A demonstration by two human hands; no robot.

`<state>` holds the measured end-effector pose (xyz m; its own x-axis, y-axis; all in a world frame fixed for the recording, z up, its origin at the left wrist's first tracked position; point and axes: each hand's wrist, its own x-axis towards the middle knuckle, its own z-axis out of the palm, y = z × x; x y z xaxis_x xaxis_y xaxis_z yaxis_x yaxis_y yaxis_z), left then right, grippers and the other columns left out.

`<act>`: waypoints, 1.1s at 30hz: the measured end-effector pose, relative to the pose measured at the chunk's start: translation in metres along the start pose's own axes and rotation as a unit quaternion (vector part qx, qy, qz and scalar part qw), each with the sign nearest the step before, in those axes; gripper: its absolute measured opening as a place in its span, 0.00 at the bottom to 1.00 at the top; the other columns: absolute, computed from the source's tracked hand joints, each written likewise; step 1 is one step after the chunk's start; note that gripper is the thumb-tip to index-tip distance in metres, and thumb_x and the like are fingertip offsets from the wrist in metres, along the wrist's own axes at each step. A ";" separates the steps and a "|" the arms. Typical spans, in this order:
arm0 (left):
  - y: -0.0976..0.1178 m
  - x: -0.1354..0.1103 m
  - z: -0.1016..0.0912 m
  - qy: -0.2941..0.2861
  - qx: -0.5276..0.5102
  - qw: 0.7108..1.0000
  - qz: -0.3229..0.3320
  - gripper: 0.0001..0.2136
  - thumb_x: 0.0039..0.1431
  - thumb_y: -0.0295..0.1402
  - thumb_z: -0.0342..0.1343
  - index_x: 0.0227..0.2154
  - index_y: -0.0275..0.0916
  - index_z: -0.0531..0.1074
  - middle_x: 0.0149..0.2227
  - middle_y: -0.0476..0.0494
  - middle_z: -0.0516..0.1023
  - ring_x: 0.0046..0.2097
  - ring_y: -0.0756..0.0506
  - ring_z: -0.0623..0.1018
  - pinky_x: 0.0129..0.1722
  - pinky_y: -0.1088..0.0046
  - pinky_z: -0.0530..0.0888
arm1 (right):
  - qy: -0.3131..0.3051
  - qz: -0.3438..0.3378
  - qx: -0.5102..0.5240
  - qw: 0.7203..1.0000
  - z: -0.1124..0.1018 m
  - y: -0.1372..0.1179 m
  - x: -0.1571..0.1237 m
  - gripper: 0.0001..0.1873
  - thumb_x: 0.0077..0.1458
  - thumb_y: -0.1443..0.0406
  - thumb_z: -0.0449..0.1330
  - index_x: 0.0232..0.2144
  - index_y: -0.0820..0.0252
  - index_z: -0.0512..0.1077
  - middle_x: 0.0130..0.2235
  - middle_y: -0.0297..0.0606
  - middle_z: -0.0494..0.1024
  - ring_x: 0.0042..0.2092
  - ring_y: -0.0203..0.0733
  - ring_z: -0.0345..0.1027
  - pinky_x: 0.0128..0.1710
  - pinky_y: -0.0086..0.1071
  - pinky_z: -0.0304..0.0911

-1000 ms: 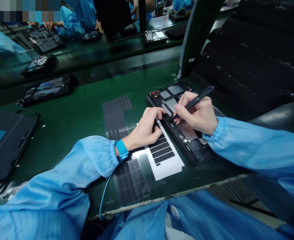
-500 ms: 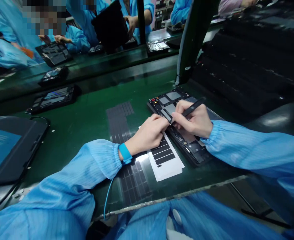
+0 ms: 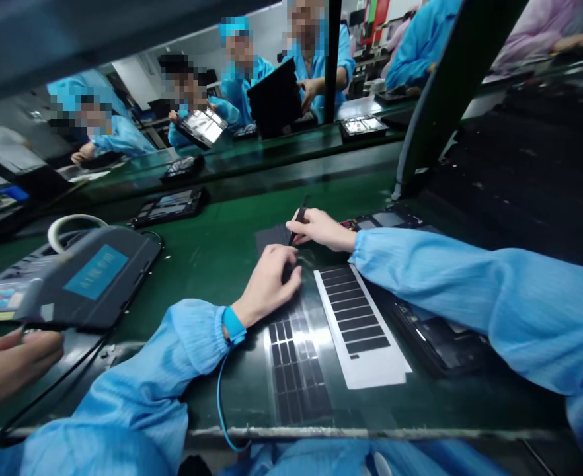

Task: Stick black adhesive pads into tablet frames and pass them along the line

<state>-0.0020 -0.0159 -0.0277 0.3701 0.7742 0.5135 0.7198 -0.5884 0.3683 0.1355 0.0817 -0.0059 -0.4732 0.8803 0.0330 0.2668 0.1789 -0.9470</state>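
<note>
My right hand (image 3: 321,229) grips a black stylus-like tool (image 3: 299,217) and has crossed left, off the opened tablet (image 3: 430,330), with the tool's tip down at the dark sticker sheet (image 3: 294,357) on the green belt. My left hand (image 3: 266,284) rests curled on that sheet right below the tool tip, fingers pressing at a small dark piece I cannot make out. A white backing sheet with black strips (image 3: 358,324) lies between the dark sheet and the tablet. My right sleeve covers much of the tablet.
A grey case with a blue label (image 3: 90,274) lies at the left, with another person's hand (image 3: 8,367) beside it. More opened devices (image 3: 170,206) lie on the green conveyor (image 3: 212,244). Several workers in blue sit across. A dark slanted post (image 3: 440,99) rises at right.
My right hand left the tablet and swung left with the tool to the dark sticker sheet. My left hand slid left off the white sheet. The camera tilted up, revealing the workers opposite.
</note>
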 end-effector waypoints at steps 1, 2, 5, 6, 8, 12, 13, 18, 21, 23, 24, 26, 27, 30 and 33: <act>-0.012 -0.003 -0.001 0.009 0.013 0.999 -0.035 0.04 0.55 0.30 0.50 0.34 0.37 0.62 0.45 0.39 0.71 0.48 0.43 0.68 0.48 0.60 0.69 | -0.001 -0.015 -0.008 1.000 0.006 0.004 0.004 0.07 0.55 0.66 0.55 0.26 0.63 0.64 0.27 0.36 0.72 0.29 0.34 0.70 0.31 0.29 0.68; -0.022 -0.004 -0.002 -0.002 0.023 0.998 -0.058 0.08 0.56 0.32 0.51 0.37 0.37 0.62 0.47 0.38 0.70 0.50 0.42 0.67 0.50 0.59 0.68 | 0.002 -0.029 -0.018 0.999 0.010 0.008 0.005 0.07 0.55 0.66 0.55 0.27 0.63 0.64 0.27 0.36 0.72 0.29 0.34 0.70 0.32 0.28 0.67; -0.038 0.000 0.001 -0.084 0.039 0.993 -0.068 0.18 0.56 0.40 0.53 0.45 0.35 0.62 0.51 0.37 0.69 0.53 0.40 0.66 0.54 0.56 0.65 | 0.001 -0.058 -0.052 0.997 0.011 0.015 0.005 0.08 0.54 0.64 0.56 0.27 0.63 0.65 0.25 0.36 0.73 0.29 0.35 0.70 0.33 0.28 0.65; -0.040 0.002 0.002 -0.101 0.043 0.992 -0.068 0.20 0.56 0.41 0.53 0.47 0.35 0.62 0.51 0.37 0.69 0.53 0.39 0.65 0.54 0.56 0.65 | 0.002 -0.064 -0.064 0.996 0.010 0.016 0.004 0.08 0.54 0.64 0.56 0.27 0.63 0.65 0.25 0.36 0.73 0.29 0.36 0.70 0.33 0.28 0.65; -0.039 0.005 0.003 -0.111 0.051 0.990 -0.075 0.22 0.56 0.43 0.53 0.48 0.34 0.63 0.51 0.37 0.69 0.55 0.39 0.65 0.55 0.56 0.64 | 0.017 -0.072 -0.085 0.994 0.008 0.016 0.003 0.08 0.55 0.63 0.55 0.27 0.63 0.64 0.25 0.36 0.74 0.30 0.36 0.71 0.33 0.28 0.64; -0.035 0.005 0.001 -0.121 0.054 0.987 -0.087 0.22 0.56 0.43 0.53 0.48 0.32 0.63 0.52 0.36 0.69 0.56 0.39 0.63 0.56 0.57 0.63 | 0.016 -0.071 -0.087 0.994 0.007 0.016 0.004 0.08 0.54 0.63 0.55 0.28 0.62 0.64 0.26 0.37 0.75 0.29 0.36 0.72 0.32 0.28 0.64; -0.035 0.005 0.001 -0.123 0.056 0.987 -0.089 0.22 0.56 0.43 0.53 0.48 0.32 0.64 0.52 0.36 0.69 0.56 0.39 0.63 0.56 0.57 0.63 | 0.012 -0.067 -0.082 0.994 0.007 0.016 0.004 0.08 0.54 0.63 0.55 0.28 0.62 0.63 0.26 0.37 0.75 0.29 0.36 0.72 0.32 0.27 0.64; -0.034 0.005 0.000 -0.121 0.064 0.987 -0.084 0.21 0.55 0.43 0.53 0.47 0.33 0.64 0.52 0.36 0.69 0.56 0.38 0.64 0.55 0.56 0.64 | 0.018 -0.062 -0.108 0.992 0.009 0.017 0.004 0.08 0.54 0.64 0.56 0.27 0.63 0.65 0.24 0.37 0.75 0.29 0.37 0.72 0.32 0.28 0.64; -0.036 0.006 0.001 -0.118 0.074 0.987 -0.078 0.20 0.56 0.42 0.52 0.46 0.32 0.64 0.50 0.35 0.70 0.54 0.38 0.65 0.54 0.56 0.65 | 0.031 -0.065 -0.107 0.992 0.006 0.003 0.008 0.10 0.55 0.64 0.55 0.25 0.64 0.65 0.22 0.37 0.74 0.29 0.37 0.72 0.32 0.28 0.65; -0.039 0.006 0.001 -0.119 0.077 0.987 -0.077 0.19 0.57 0.42 0.51 0.45 0.32 0.65 0.49 0.35 0.70 0.54 0.39 0.66 0.54 0.57 0.65 | 0.059 -0.089 -0.062 0.992 -0.006 -0.017 0.009 0.13 0.56 0.62 0.55 0.23 0.64 0.64 0.22 0.36 0.73 0.27 0.36 0.71 0.30 0.27 0.66; -0.041 0.006 0.001 -0.121 0.076 0.987 -0.075 0.19 0.57 0.42 0.51 0.45 0.32 0.64 0.50 0.35 0.70 0.54 0.40 0.66 0.55 0.58 0.65 | 0.075 -0.106 -0.035 0.991 -0.015 -0.028 0.007 0.14 0.56 0.61 0.55 0.22 0.64 0.63 0.21 0.35 0.73 0.26 0.35 0.71 0.29 0.27 0.66; -0.041 0.006 -0.001 -0.125 0.072 0.987 -0.067 0.19 0.57 0.42 0.51 0.45 0.33 0.64 0.52 0.34 0.68 0.55 0.40 0.65 0.56 0.58 0.64 | 0.096 -0.134 -0.002 0.986 -0.041 -0.047 -0.004 0.15 0.56 0.60 0.55 0.22 0.65 0.62 0.19 0.31 0.70 0.23 0.31 0.69 0.27 0.24 0.66; -0.039 0.007 -0.003 -0.124 0.070 0.988 -0.062 0.19 0.57 0.42 0.52 0.45 0.34 0.63 0.53 0.34 0.67 0.56 0.40 0.65 0.56 0.57 0.64 | 0.094 -0.134 -0.019 0.986 -0.056 -0.052 -0.013 0.16 0.56 0.60 0.55 0.22 0.67 0.63 0.19 0.29 0.69 0.21 0.28 0.68 0.26 0.22 0.65; -0.020 0.014 -0.005 -0.098 0.052 0.993 -0.035 0.16 0.57 0.40 0.52 0.44 0.36 0.62 0.54 0.35 0.65 0.57 0.40 0.63 0.56 0.55 0.63 | 0.041 -0.105 -0.079 0.990 -0.091 -0.041 -0.049 0.18 0.56 0.59 0.54 0.21 0.68 0.63 0.15 0.27 0.67 0.17 0.23 0.64 0.23 0.18 0.60; 0.015 0.022 0.002 -0.087 0.000 0.996 0.021 0.12 0.58 0.36 0.50 0.43 0.38 0.61 0.55 0.37 0.65 0.57 0.41 0.63 0.56 0.56 0.63 | -0.022 -0.045 -0.064 0.997 -0.101 -0.010 -0.081 0.20 0.48 0.55 0.62 0.17 0.62 0.61 0.14 0.29 0.67 0.13 0.26 0.59 0.13 0.20 0.55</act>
<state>0.0181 -0.0074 -0.0123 0.4957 0.7779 0.3862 0.7022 -0.6206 0.3489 0.2559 0.0525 0.0330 -0.5363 0.8382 0.0990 0.3250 0.3133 -0.8923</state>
